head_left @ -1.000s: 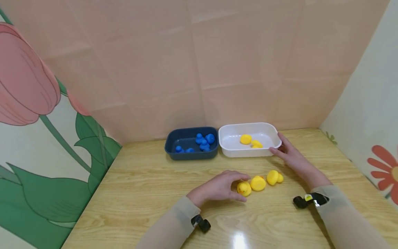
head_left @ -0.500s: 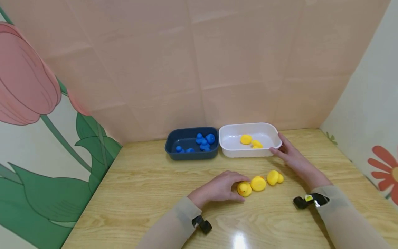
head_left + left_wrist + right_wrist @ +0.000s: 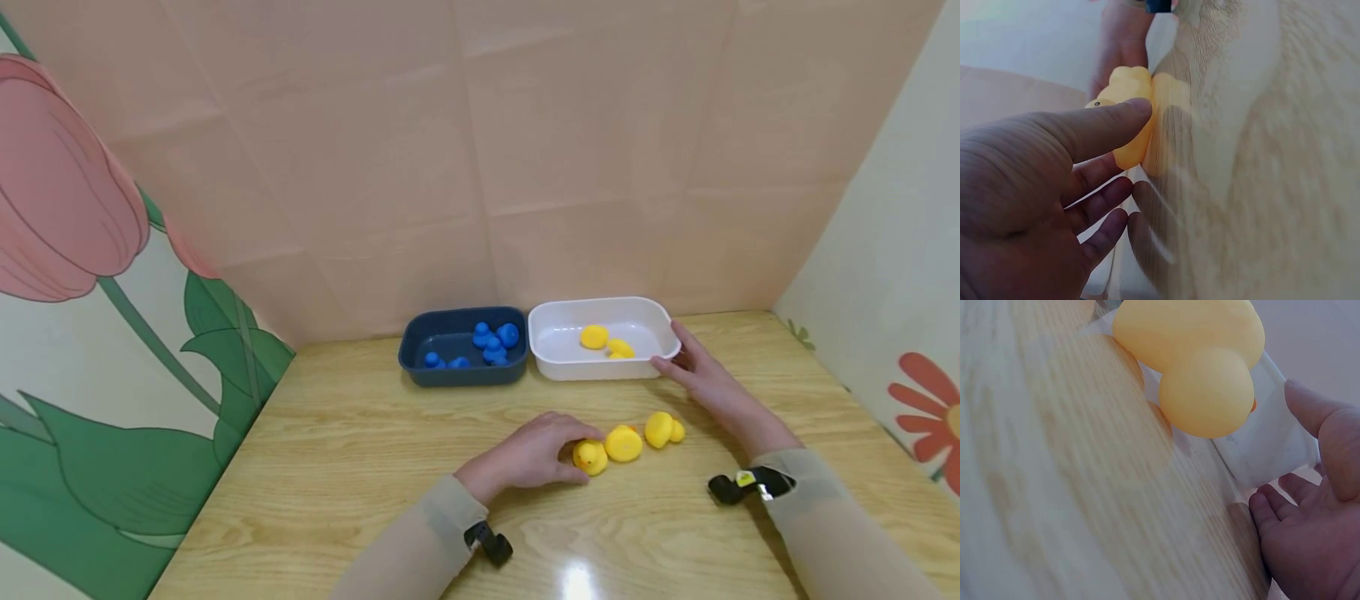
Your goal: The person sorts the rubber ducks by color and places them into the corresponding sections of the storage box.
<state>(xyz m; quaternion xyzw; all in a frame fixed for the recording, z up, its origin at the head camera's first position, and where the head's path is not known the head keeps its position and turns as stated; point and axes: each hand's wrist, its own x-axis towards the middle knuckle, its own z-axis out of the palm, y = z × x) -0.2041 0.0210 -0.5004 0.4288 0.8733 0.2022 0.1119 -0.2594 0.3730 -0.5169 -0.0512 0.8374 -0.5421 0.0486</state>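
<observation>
My left hand (image 3: 536,452) pinches the leftmost yellow rubber duck (image 3: 590,457) on the wooden table. In the left wrist view the thumb (image 3: 1113,122) lies across that duck, with the other fingers behind and below it. Close to its right lies a second yellow duck (image 3: 623,443), flat base showing, and then a third yellow duck (image 3: 660,430) tipped on its side. My right hand (image 3: 705,375) holds the right end of a white tray (image 3: 585,369), the thumb at its front rim. Two yellow ducks (image 3: 595,337) lie inside the white tray.
A dark blue tray (image 3: 461,377) with several blue ducks (image 3: 495,350) stands against the left side of the white tray. Behind both rises a pink-covered wall (image 3: 480,183). Side panels with painted flowers border the wooden table (image 3: 337,467).
My left thumb and fingers have closed in on the leftmost yellow duck. The right hand and both trays have stayed where they were.
</observation>
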